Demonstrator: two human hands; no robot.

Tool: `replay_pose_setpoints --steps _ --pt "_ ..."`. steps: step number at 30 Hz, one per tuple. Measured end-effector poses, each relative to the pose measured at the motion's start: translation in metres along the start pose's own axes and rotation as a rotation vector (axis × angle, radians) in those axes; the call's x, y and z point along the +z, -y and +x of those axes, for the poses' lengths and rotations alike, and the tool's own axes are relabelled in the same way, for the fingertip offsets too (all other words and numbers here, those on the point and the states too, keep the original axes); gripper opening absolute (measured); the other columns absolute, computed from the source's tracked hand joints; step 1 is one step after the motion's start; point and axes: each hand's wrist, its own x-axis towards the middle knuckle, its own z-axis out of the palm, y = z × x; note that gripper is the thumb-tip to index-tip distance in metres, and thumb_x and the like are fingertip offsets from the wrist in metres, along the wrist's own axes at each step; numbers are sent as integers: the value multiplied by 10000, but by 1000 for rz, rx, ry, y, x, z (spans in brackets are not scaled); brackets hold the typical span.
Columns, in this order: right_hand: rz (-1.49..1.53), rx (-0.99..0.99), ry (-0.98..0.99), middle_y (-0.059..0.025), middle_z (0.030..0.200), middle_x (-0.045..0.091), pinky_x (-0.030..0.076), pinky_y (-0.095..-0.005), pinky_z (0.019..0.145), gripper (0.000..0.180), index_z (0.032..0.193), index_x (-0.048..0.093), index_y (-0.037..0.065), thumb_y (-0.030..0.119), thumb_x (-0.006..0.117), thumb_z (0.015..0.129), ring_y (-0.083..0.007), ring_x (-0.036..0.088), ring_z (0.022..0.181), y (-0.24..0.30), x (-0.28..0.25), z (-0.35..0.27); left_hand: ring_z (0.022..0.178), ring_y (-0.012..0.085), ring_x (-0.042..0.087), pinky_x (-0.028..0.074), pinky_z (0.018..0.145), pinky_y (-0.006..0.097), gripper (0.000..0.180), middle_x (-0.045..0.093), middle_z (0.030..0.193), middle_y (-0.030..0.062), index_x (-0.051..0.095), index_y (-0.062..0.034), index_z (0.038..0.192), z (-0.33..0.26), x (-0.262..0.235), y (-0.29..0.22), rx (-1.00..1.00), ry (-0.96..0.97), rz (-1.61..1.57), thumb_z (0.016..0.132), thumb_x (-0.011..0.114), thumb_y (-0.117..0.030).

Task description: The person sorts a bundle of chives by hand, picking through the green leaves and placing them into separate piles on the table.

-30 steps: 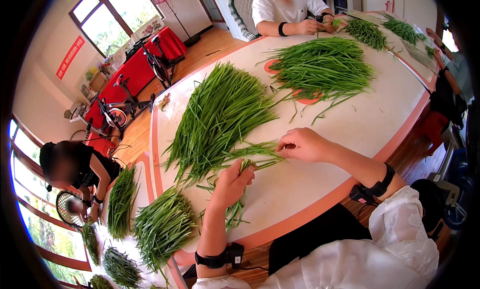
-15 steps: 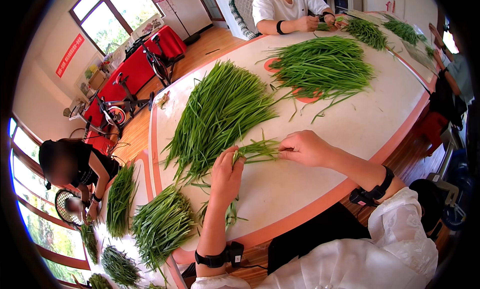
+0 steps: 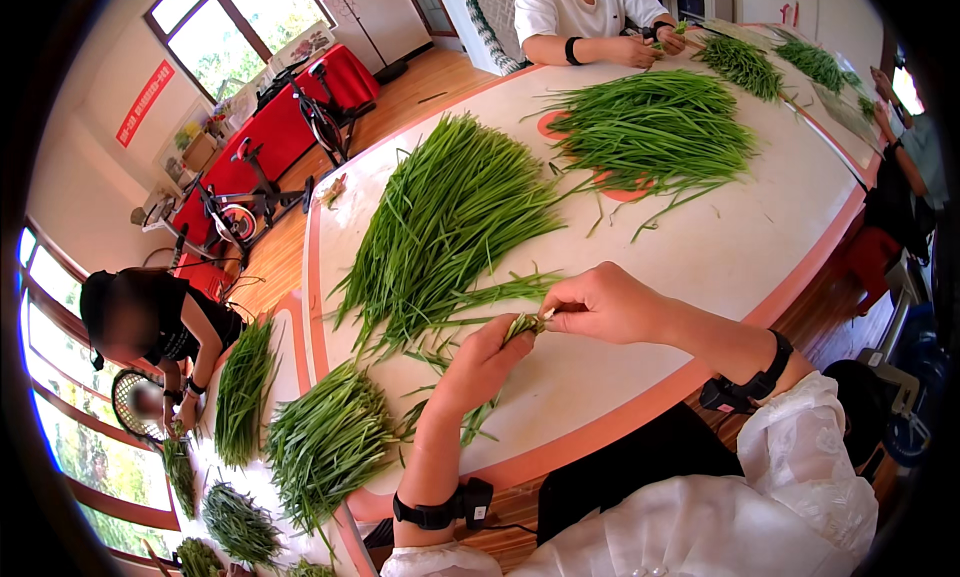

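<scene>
Head view: nearer the wearer than the large green pile (image 3: 450, 217), the left hand (image 3: 487, 365) grips a small stalk bundle (image 3: 522, 326). Right hand (image 3: 600, 303) narrows its fingertips at the bundle's pale end; whether they grip, I cannot tell.

Kinda skinny green bunch (image 3: 524, 325) poking out of the left hand (image 3: 484, 357), right hand (image 3: 598, 303) pinching its pale end. Big loose green pile (image 3: 450, 217) just beyond.

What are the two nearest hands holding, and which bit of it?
The left hand holds green stalks near their pale ends. The right hand is at those ends; whether it grips any is unclear.
</scene>
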Motion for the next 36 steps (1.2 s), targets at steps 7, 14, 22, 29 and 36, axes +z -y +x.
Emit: replay_pose_setpoints --steps 7,14,22,29,36 --pt "28 50 -62 -90 763 659 474 -271 622 160 941 621 31 128 612 815 -175 623 660 1 3 -1 793 71 501 400 715 217 221 598 858 12 573 -9 943 4 -1 9 -136 -49 -116 913 496 -214" --pt "-168 -33 -167 -125 730 629 466 -340 601 102 836 600 15 107 581 798 -285 601 660 -1 -15 -7 763 64 477 395 690 223 228 602 866 -3 580 -4 991 9 -2 20 -16 -466 -130 917 490 -200" --pt "-370 -187 -382 -113 717 584 458 -362 647 86 856 590 17 72 567 794 -269 578 708 4 -33 -10 660 219 484 405 647 305 193 575 750 102 546 6 979 1 -3 -1 -21 -620 168 904 475 -157" --pt "-210 -100 -420 -87 740 591 472 -272 613 133 917 594 14 52 595 789 -169 572 636 25 -34 -3 833 335 526 378 801 420 168 586 827 158 523 14 966 4 -13 23 118 -737 640 894 465 -126" --pt "-507 -182 -918 -112 796 616 470 -354 617 103 900 584 36 51 561 801 -280 590 714 0 -60 8 715 296 519 403 706 372 177 563 764 136 542 -7 991 3 -11 9 -16 -687 391 902 476 -144"
